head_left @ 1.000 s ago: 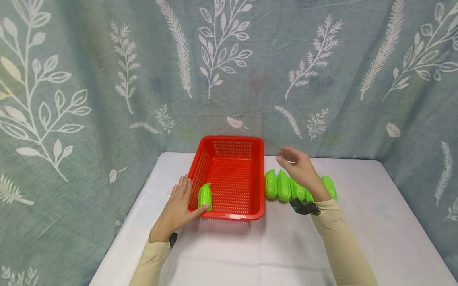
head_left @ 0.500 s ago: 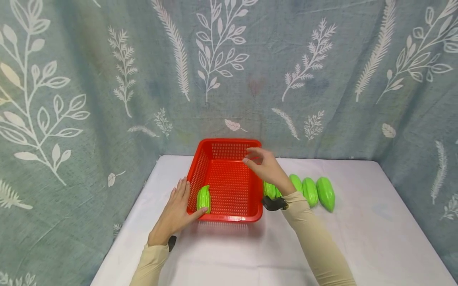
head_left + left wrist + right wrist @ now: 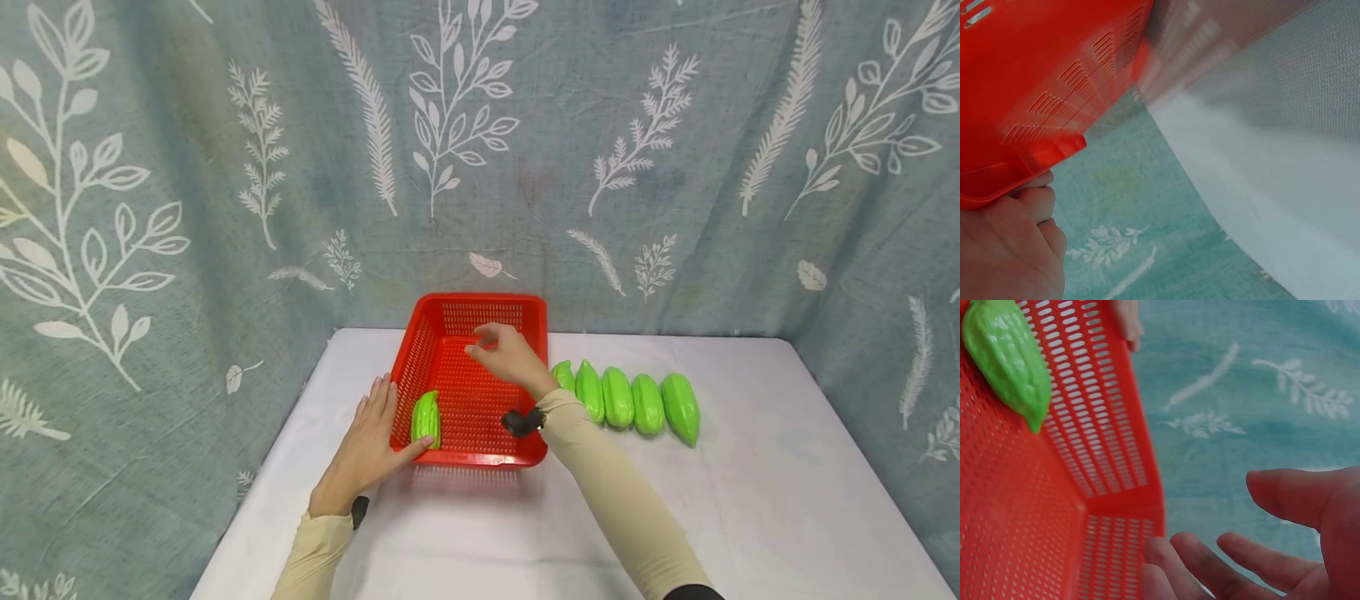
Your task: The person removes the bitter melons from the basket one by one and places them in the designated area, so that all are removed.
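Observation:
The red plastic basket (image 3: 480,457) stands on the table. Along its left rim my left hand (image 3: 367,454) rests with straight fingers, its thumb reaching over the front corner; in the left wrist view that hand lies against the rim. A glossy green, bumpy toy vegetable with a pointed tip, like a bitter melon (image 3: 425,421), lies inside at the front left, beside the thumb. Over the basket's middle hovers my right hand (image 3: 513,358), holding nothing. The right wrist view shows its thumb and fingers well apart, with the same bitter melon (image 3: 1010,362) against the basket's side wall.
Several more green toy vegetables (image 3: 617,398) lie side by side in a row right of the basket; the leftmost is partly hidden by the right wrist. White cloth (image 3: 750,483) covers the table. A grey-green leaf-patterned curtain (image 3: 540,167) hangs behind and at both sides.
My right hand has moved left from above the row of green vegetables to over the basket, uncovering most of the row. The left hand has stayed on the rim.

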The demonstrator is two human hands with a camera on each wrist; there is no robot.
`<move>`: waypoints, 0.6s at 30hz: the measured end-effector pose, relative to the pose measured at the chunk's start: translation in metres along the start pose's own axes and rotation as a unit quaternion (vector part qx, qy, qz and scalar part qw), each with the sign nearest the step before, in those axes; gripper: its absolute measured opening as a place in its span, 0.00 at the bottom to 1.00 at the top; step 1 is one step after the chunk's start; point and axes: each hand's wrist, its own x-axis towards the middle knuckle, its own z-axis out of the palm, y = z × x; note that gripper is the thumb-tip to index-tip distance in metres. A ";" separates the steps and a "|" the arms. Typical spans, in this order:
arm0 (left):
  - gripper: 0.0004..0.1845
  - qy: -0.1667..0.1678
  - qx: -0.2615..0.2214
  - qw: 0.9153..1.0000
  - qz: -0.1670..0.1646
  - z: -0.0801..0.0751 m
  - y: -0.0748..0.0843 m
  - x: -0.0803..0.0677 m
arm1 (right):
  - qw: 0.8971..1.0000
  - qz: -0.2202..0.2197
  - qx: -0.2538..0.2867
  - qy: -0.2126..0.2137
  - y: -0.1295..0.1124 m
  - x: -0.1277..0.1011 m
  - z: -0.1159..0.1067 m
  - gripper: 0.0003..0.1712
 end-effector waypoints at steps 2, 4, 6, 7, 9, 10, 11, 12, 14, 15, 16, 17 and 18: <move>0.64 -0.001 -0.001 1.000 -0.001 -0.001 0.000 0.000 | 1.000 -0.002 -0.007 -0.006 0.000 0.005 0.006 0.30; 0.63 -0.001 0.000 1.000 -0.001 -0.001 0.001 -0.001 | 1.000 -0.002 -0.014 -0.012 0.000 0.009 0.012 0.30; 0.63 0.000 0.000 1.000 -0.002 -0.001 0.002 -0.001 | 1.000 0.002 -0.019 -0.020 0.000 0.013 0.017 0.30; 0.63 0.001 0.000 1.000 -0.003 -0.002 0.002 -0.001 | 0.999 0.003 -0.022 -0.023 0.000 0.015 0.020 0.31; 0.63 0.003 -0.002 1.000 -0.004 -0.002 0.002 -0.001 | 0.999 0.004 -0.029 -0.031 0.001 0.019 0.024 0.31; 0.63 0.003 -0.003 1.000 -0.004 -0.002 0.002 -0.001 | 0.999 0.006 -0.032 -0.035 0.002 0.020 0.027 0.31; 0.64 0.002 -0.004 1.000 -0.005 -0.002 0.002 -0.001 | 0.999 0.008 -0.035 -0.041 0.002 0.022 0.029 0.31; 0.64 0.001 -0.004 1.000 -0.005 -0.002 0.002 -0.001 | 0.998 0.009 -0.036 -0.046 0.003 0.024 0.032 0.31; 0.64 -0.001 -0.006 1.000 -0.006 -0.001 0.002 -0.001 | 0.997 0.013 -0.041 -0.058 0.005 0.026 0.037 0.32; 0.64 -0.001 -0.006 1.000 -0.006 -0.001 0.002 -0.001 | 0.997 0.014 -0.042 -0.066 0.005 0.027 0.039 0.33; 0.64 -0.001 -0.006 1.000 -0.006 -0.001 0.002 -0.001 | 0.996 0.016 -0.046 -0.074 0.006 0.029 0.042 0.33; 0.64 0.001 -0.005 1.000 -0.005 -0.001 0.002 -0.001 | 0.995 0.017 -0.050 -0.081 0.006 0.030 0.044 0.34; 0.64 0.002 -0.006 1.000 -0.004 -0.001 0.001 -0.001 | 0.995 0.018 -0.054 -0.087 0.006 0.032 0.047 0.34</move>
